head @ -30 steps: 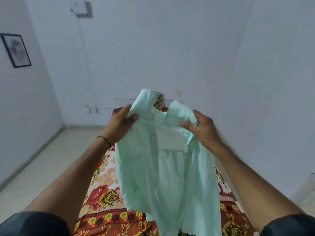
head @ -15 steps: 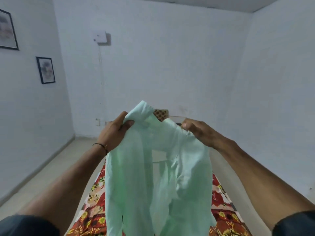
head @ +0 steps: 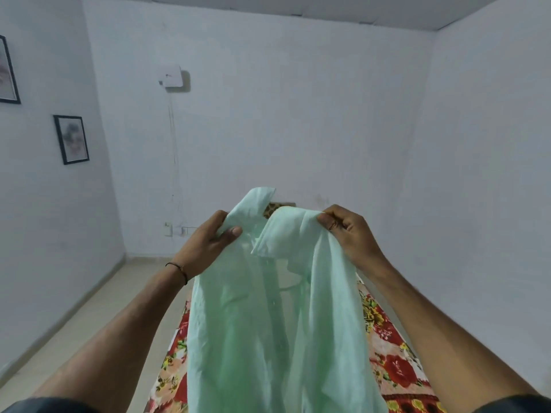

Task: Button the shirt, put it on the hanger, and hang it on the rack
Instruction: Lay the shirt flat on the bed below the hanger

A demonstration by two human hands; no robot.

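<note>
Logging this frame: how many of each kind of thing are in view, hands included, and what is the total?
mint-green shirt: 1
hands gripping its collar end: 2, left hand and right hand
framed pictures on the wall: 2
white wall box: 1
floral bedsheet: 1
hanger or rack: 0 in view
Total: 7

open air above and beside shirt (head: 268,323); bed (head: 387,362) close below; bare floor (head: 119,293) left; wall (head: 477,204) right.

Mint-green shirt (head: 259,332) – red floral bedsheet (head: 393,365)
</note>
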